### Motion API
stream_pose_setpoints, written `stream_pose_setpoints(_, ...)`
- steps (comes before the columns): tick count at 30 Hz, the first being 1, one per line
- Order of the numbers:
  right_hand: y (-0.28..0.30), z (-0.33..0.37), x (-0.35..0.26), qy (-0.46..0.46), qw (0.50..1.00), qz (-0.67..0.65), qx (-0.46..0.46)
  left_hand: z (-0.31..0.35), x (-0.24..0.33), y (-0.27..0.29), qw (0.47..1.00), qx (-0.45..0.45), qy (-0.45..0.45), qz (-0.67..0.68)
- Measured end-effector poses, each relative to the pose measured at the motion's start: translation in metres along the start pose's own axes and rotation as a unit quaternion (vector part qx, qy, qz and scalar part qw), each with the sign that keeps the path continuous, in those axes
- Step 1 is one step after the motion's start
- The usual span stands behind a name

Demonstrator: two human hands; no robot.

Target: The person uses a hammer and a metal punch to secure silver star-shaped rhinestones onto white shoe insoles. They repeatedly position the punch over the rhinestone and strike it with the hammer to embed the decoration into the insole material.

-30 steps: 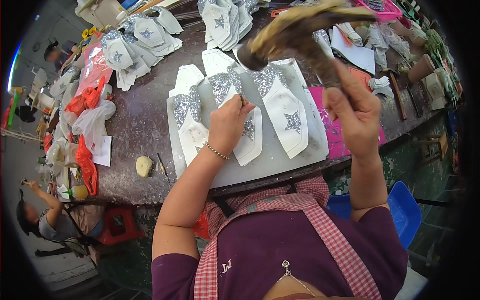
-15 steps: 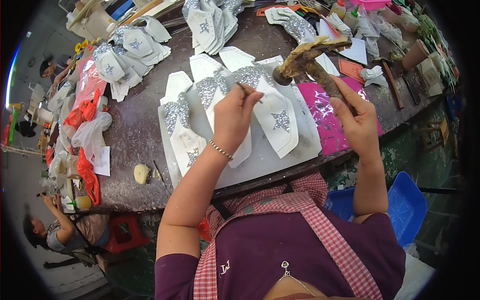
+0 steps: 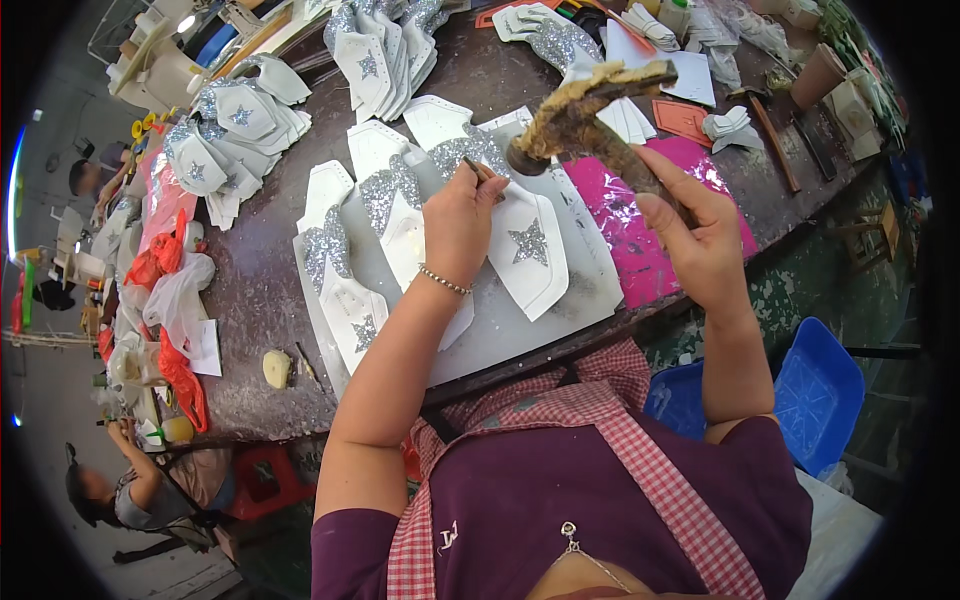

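White pieces (image 3: 393, 215), 3 total, sit on a board (image 3: 590, 285) near the front edge of the surface (image 3: 245, 330). Left hand (image 3: 460, 225) pinches a tool (image 3: 474, 167) over the rightmost; right hand (image 3: 700, 230) is wrapped round a hammer (image 3: 585, 115). Mid-punching, I'd guess; next tap needs that tool steady.

Half-hidden tool (image 3: 471, 163), partly covered middle piece (image 3: 402, 236)

Purple shirt (image 3: 500, 500), red-checked apron (image 3: 650, 468), beaded bracelet (image 3: 443, 280)
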State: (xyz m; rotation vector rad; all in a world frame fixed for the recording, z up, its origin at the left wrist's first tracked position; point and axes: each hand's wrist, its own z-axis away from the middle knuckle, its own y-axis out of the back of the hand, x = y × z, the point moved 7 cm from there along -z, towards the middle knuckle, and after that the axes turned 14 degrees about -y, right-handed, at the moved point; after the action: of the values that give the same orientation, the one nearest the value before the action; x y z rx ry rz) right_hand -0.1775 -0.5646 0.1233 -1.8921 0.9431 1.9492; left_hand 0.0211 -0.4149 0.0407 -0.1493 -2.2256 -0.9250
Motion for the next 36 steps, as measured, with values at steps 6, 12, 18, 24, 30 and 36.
stream_pose_setpoints(6, 0.001, 0.001, -0.043, 0.160, 0.984, -0.069, 0.038, -0.002, 0.012, -0.001, 0.997, -0.009, -0.065, -0.042)
stream_pose_setpoints(12, -0.025, -0.008, -0.044, 0.141, 0.918, 0.369, 0.036, -0.001, 0.013, 0.002, 0.997, 0.013, -0.066, -0.036)
stream_pose_setpoints(18, 0.003, -0.004, -0.012, 0.050, 0.993, 0.095, 0.051, 0.005, 0.002, -0.005, 0.999, 0.024, -0.006, 0.033)
stream_pose_setpoints(24, 0.004, -0.004, -0.015, 0.049, 0.996, 0.069, 0.037, 0.003, 0.006, -0.004, 1.000, -0.006, -0.013, -0.014)
stream_pose_setpoints(30, 0.008, 0.005, -0.047, 0.148, 0.987, -0.035, 0.051, 0.001, 0.026, -0.008, 0.992, -0.025, -0.108, -0.067)
stream_pose_setpoints(36, -0.011, 0.002, -0.040, 0.136, 0.939, 0.311, 0.050, -0.003, 0.028, -0.012, 0.989, -0.050, -0.114, -0.077)
